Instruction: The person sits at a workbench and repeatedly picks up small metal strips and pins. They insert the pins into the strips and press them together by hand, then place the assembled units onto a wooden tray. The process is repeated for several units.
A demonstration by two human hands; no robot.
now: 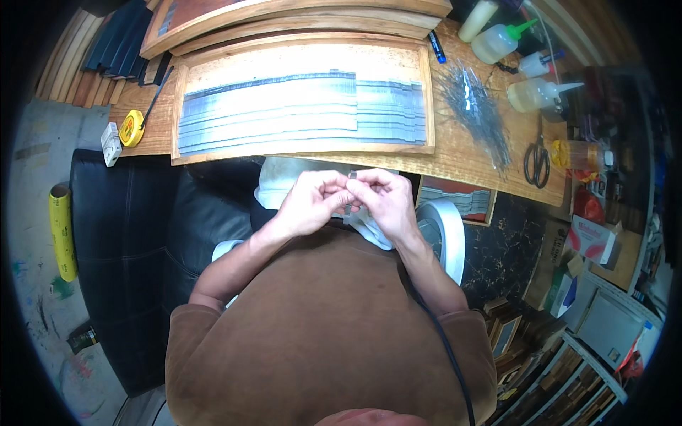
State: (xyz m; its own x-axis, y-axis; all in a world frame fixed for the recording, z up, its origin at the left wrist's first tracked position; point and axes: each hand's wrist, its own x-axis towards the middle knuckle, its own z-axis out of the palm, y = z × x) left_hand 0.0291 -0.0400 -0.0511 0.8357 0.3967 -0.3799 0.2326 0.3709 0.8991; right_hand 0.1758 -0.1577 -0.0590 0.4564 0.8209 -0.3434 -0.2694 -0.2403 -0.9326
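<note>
Close together in front of my chest, my left hand (307, 204) and my right hand (389, 204) pinch a small, thin grey strip (347, 211). Its ends show above and below my fingertips, while the fingers cover its middle. Just beyond my hands on the table lies a wooden-framed tray (302, 157). Rows of overlapping thin grey strips (270, 117) fill much of it, with glare whitening the centre. Right of the tray is a loose, tangled heap of thin shiny strips (474, 110).
Black scissors (538, 165) and squeeze bottles (497, 44) stand along the table's right side. At the left are a yellow tape measure (132, 128) and a small white box (111, 145). More wooden frames (305, 25) are stacked behind. A black leather seat (121, 234) is beside me.
</note>
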